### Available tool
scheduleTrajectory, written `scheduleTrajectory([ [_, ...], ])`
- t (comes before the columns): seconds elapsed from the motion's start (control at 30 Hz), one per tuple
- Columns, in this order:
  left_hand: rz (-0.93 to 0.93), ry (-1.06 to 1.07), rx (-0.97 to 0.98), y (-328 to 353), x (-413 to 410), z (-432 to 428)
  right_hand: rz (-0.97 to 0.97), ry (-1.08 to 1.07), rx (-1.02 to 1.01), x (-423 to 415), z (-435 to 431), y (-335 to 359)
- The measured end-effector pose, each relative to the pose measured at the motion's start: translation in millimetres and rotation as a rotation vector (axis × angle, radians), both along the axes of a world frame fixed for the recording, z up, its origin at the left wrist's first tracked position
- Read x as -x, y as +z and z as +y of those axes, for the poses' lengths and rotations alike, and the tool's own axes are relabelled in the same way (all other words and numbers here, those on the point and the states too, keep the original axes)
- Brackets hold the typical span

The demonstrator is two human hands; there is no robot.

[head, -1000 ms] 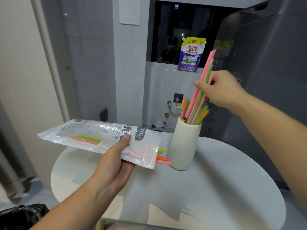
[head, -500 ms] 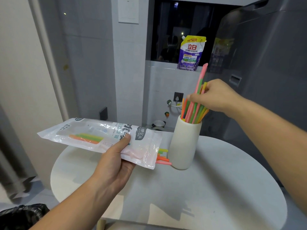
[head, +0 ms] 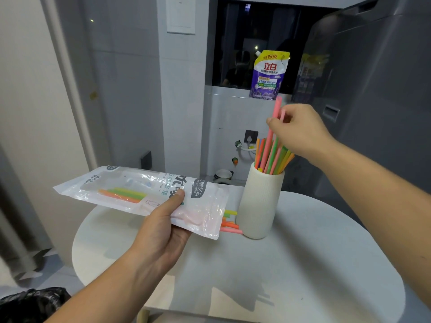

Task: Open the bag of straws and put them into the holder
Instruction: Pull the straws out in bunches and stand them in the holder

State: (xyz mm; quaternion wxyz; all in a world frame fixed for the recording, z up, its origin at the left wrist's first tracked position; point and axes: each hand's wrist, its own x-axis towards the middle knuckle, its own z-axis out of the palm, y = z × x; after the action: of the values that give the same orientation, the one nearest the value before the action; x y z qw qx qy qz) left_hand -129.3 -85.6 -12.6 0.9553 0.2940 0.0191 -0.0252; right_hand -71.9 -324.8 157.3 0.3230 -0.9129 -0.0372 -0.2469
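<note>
My left hand (head: pixel 161 229) grips a clear plastic straw bag (head: pixel 140 194) flat above the table, its open end facing right. Several orange, green and pink straw ends (head: pixel 229 223) poke out of that end, next to the holder. The cream ribbed holder (head: pixel 260 201) stands upright on the white round table (head: pixel 279 264) and holds several coloured straws (head: pixel 272 157). My right hand (head: pixel 300 131) is just above the holder, fingers pinched on a pink straw (head: pixel 276 110) whose lower end is in the holder.
A purple detergent pouch (head: pixel 268 75) stands on the window ledge behind. A grey fridge (head: pixel 373 101) fills the right side. A black rubbish bag (head: pixel 30 304) lies on the floor at lower left. A small metal bowl (head: pixel 224 174) sits beyond the table.
My right hand has come down and lowered the bunch of straws into the holder; only pink straws remain between its fingers. The left hand and the bag have stayed in place.
</note>
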Motion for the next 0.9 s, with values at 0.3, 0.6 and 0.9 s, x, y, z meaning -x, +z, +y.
scheduleTrajectory([
  [0.3,0.007,0.0,0.027,2.1,2.2,1.5,-0.028,-0.006,-0.022,2.7,-2.4,0.2],
  [0.6,0.011,-0.004,-0.001,5.7,7.5,-1.4,0.27,0.125,0.523,2.6,-1.8,-16.8],
  [0.9,0.058,0.0,-0.013,11.8,10.9,-4.1,0.209,0.106,0.492,6.7,-6.6,-21.3],
])
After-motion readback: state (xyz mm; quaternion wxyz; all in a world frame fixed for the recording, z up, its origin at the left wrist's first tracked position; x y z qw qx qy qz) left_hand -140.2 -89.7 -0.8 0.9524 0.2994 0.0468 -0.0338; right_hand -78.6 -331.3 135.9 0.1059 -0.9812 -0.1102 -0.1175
